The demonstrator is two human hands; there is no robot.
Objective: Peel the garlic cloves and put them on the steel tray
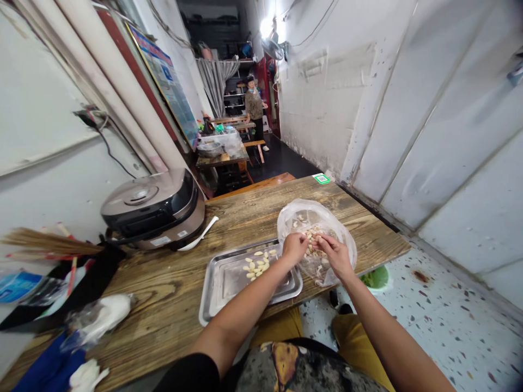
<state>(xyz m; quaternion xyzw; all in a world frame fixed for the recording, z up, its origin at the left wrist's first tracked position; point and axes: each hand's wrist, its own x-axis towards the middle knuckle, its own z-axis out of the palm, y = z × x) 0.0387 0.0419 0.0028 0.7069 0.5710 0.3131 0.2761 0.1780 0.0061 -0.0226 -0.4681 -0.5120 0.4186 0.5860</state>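
Observation:
My left hand [294,247] and my right hand [335,251] meet over an open clear plastic bag [314,218] of garlic cloves and papery skins at the table's near edge. Both hands have their fingers pinched together on a small garlic clove [314,238] between them. To the left of the bag lies a steel tray [229,286] holding several peeled cloves [256,265] in its far part. My left wrist passes over the tray's right corner.
A rice cooker [155,209] with a white paddle [200,235] stands at the back left of the wooden table [253,209]. Bags, a broom and cloths crowd the left end. A green bin [376,277] sits on the floor under the table's edge. A person [255,111] stands far down the corridor.

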